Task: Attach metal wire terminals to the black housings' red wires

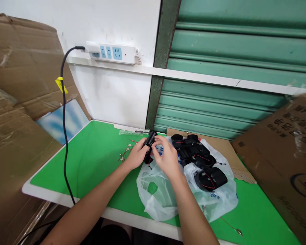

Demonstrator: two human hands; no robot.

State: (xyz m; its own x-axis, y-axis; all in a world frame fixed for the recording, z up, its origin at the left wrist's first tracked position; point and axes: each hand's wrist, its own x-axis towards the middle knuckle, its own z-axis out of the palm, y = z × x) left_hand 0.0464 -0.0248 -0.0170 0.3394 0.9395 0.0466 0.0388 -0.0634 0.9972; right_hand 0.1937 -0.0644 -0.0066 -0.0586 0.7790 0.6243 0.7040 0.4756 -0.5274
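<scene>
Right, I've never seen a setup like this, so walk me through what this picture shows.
There is no machine here: these are a person's two bare hands. The single picture comes from a camera worn on their head, looking forward and down.

The left hand holds a small black part. The fingers of the right hand are up close to it, pinched together; whether they grip anything is too small to tell.

On the green table lies a whitish plastic bag with more black parts on it, some with thin red wires. Small metal pieces with thin leads lie left of the hands. Behind are a power strip on the wall and a green shutter.
</scene>
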